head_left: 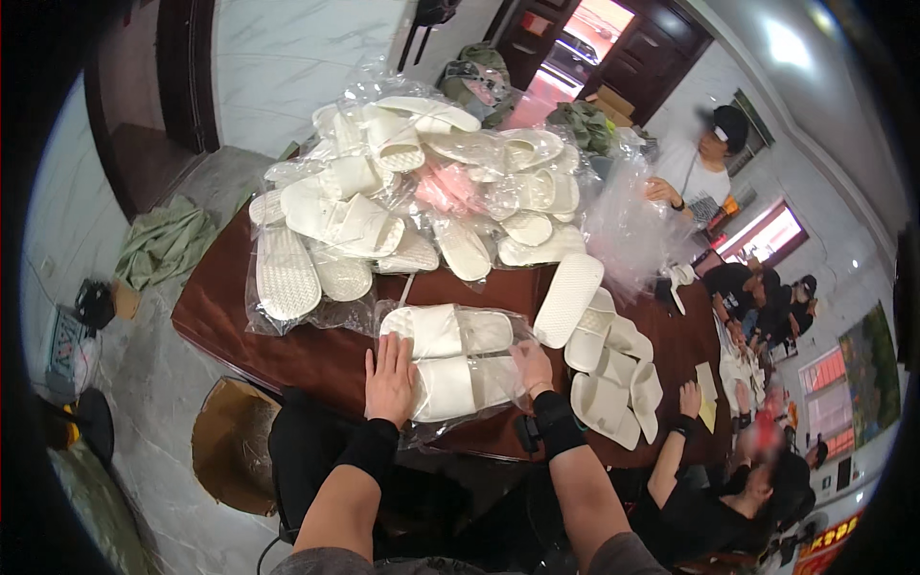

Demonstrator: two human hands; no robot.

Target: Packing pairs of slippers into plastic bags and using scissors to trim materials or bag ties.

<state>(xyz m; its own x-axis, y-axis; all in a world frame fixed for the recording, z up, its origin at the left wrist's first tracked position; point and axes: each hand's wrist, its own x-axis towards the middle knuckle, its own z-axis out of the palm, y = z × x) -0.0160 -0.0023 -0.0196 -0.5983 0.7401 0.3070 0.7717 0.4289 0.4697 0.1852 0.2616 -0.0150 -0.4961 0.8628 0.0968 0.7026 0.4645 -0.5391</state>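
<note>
Brn tbl (216, 299); clr bag (466, 356) w/ wht slippers (443, 391)

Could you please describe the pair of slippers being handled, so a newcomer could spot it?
On the brown table, find the near edge. There, a pair of white slippers lies in a clear bag. Unlike the slipper heap beyond and the loose slippers to its right, it has the left hand and right hand on it.

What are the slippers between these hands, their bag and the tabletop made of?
Slippers: perhaps moulded foam or soft plastic, matt, judging by their thick, evenly white straps. Bag: thin plastic film, shiny, crinkled, transparent. Tabletop: brown, faintly glossy, like varnished wood, though possibly laminate.
</note>
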